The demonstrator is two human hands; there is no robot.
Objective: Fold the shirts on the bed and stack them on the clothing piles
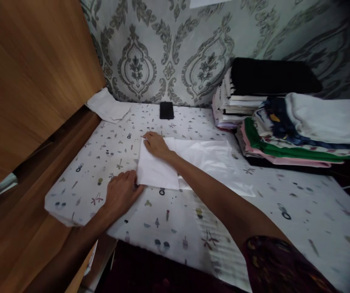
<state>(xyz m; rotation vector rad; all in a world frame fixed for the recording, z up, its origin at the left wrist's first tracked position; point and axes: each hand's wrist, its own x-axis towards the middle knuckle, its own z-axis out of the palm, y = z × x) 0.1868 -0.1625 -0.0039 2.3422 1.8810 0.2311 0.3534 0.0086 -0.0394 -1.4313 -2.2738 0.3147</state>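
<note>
A white cloth (205,156) lies lengthwise on the patterned sheet, its left part (158,169) folded over into a flat double layer. At the near left corner of this fold, my left hand (122,189) is closed, with thumb and fingers at the edge. My right hand (156,145) reaches across the cloth to the far left corner, its fingers bent over the edge there. The forearm crosses above the cloth and hides part of its middle. Toward the right, the cloth's single layer is slightly wrinkled.
Two stacks of folded clothes, one topped with black (275,77) and one with white (330,116), stand at the right. A black phone-like object (166,110) lies near the patterned wall. Another white cloth (109,106) sits at the back left, beside a wooden cabinet (37,69).
</note>
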